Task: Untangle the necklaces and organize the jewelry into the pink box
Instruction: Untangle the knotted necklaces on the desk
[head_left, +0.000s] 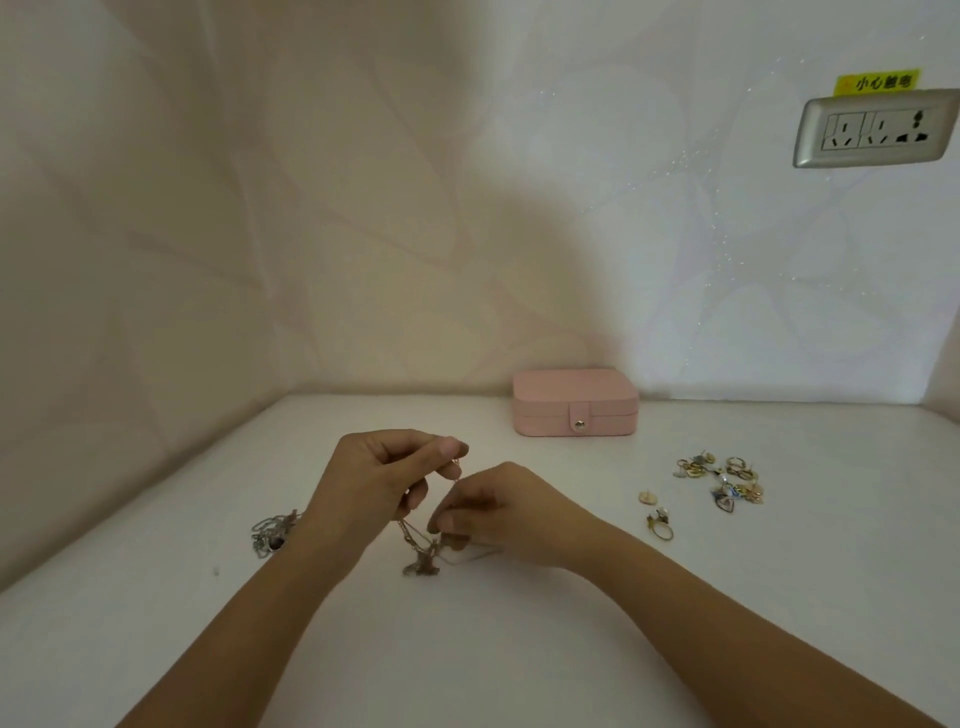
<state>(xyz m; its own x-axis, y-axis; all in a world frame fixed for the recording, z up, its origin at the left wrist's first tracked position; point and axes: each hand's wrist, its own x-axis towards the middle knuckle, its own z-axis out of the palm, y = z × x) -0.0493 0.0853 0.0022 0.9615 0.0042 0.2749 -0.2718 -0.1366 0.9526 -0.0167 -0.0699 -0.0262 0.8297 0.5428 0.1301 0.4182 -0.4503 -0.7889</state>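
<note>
Left hand (384, 473) and right hand (498, 512) both pinch one tangled chain (420, 553) in front of the single closed pink box (574, 402), strands too fine to count, another chain heap (269, 531) half-hidden behind the left wrist (318, 535).

We see two slender forearms (249, 613), bare from the frame's lower edge to the wrists, ending in the left hand (374, 478) and right hand (498, 512) (both bare too, nails trimmed short).
</note>
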